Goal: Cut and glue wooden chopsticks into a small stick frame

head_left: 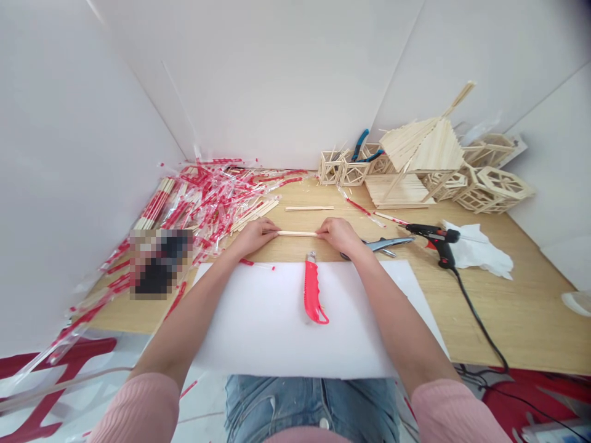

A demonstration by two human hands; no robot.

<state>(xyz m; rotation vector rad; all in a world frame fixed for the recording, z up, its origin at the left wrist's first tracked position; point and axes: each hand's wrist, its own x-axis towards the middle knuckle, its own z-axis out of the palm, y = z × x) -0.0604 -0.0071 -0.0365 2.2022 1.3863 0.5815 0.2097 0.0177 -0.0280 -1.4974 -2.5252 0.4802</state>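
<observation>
Between my two hands lies a short bundle of pale wooden chopsticks (297, 234), close to the table surface. Its left end is pinched in the fingers of my left hand (257, 237), and its right end in those of my right hand (338, 235). Just beyond it, a few more loose chopsticks (309, 208) rest on the wood. Nearer to me, a red-handled utility knife (313, 292) lies on a white sheet (258, 326). Pliers with grey-blue handles (388, 244) lie beside my right wrist, partly hidden by it.
Red-and-clear chopstick wrappers (203, 197) are heaped at the left, with wrapped chopsticks (157, 203) among them. A black glue gun (434, 237) with a cable and white tissue (480, 249) sit at the right. Behind stand a stick-built pavilion (422, 147), lattice boxes (494, 187) and blue-handled pliers (361, 146).
</observation>
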